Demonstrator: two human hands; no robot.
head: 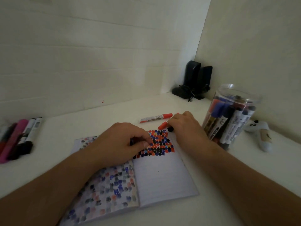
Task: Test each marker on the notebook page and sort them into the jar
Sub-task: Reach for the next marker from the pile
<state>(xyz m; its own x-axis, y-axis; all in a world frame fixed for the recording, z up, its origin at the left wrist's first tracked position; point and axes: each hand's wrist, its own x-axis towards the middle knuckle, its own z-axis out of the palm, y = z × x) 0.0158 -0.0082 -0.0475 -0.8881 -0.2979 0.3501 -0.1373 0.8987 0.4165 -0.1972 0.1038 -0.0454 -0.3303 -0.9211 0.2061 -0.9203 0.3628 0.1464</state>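
An open notebook (162, 175) lies in front of me, its right page topped by a patch of red, blue and black test blots (160, 142). My left hand (120, 142) rests on the notebook's middle with fingers curled; something small and dark shows under them, too hidden to name. My right hand (184, 124) grips a red-capped marker (162, 125) at the page's top right corner, and a black end pokes out below the fingers. A second red marker (156, 118) lies just behind. The clear jar (241, 92) stands to the right, holding several markers.
Several markers, pink, black and white-bodied (19, 137), lie in a heap at the table's left edge. Two black speakers with a cable (195, 80) stand in the back corner. A white object (262, 136) lies right of the jar. Walls close off the back and right.
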